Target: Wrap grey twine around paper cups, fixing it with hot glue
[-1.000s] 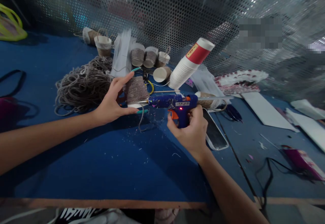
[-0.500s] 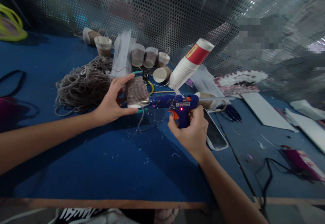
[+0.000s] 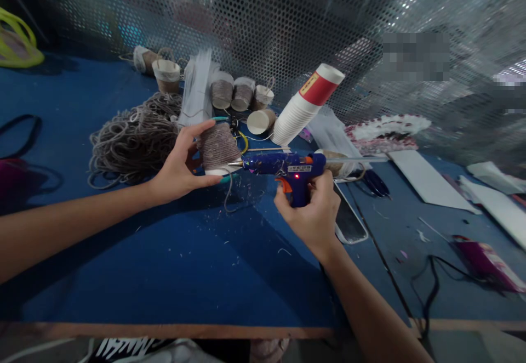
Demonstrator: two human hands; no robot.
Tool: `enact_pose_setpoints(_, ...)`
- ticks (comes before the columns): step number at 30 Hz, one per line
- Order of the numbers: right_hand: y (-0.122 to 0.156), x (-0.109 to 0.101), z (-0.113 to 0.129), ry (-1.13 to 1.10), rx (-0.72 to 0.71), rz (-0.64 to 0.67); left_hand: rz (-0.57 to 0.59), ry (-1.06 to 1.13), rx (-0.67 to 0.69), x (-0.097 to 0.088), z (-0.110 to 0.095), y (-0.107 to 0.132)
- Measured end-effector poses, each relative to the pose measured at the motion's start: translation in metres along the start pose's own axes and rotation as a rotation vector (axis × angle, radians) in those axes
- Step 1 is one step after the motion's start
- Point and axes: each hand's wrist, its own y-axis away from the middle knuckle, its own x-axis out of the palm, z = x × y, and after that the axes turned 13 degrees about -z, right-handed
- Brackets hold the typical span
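Note:
My left hand (image 3: 178, 165) is closed round a paper cup wrapped in grey-brown twine (image 3: 217, 146), thumb under its white base and fingers over its top. My right hand (image 3: 314, 212) grips the handle of a blue hot glue gun (image 3: 287, 166) with an orange trigger and a lit red lamp. The gun's metal tip points left and sits just off the wrapped cup's lower right edge. A loose end of twine hangs below the cup.
A heap of grey twine (image 3: 131, 138) lies left of the cup. Behind stand several wrapped cups (image 3: 230, 93), a leaning stack of white paper cups (image 3: 302, 112), and a perforated metal screen. A phone (image 3: 349, 220) lies by my right hand on the blue table (image 3: 184, 264); black cable at right.
The glue gun has drawn slightly right, away from the cup, with my right hand. My left hand has turned the wrapped cup a little and closed more round it.

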Motion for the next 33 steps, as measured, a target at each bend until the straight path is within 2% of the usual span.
enact_pose_setpoints(11, -0.0016, -0.0009, -0.0038, 0.049, -0.153, -0.12, -0.007, -0.04, 0.108, -0.0022, 0.0026, -0.0016)
enact_pose_setpoints(19, -0.0006, -0.001, -0.0062, 0.048, -0.095, -0.097, -0.007, -0.046, 0.146, -0.0031, 0.0044, -0.0026)
enact_pose_setpoints(33, -0.0019, -0.0026, -0.0087, 0.039, -0.071, -0.117, -0.018, -0.101, 0.269, -0.0073, 0.0026, -0.0068)
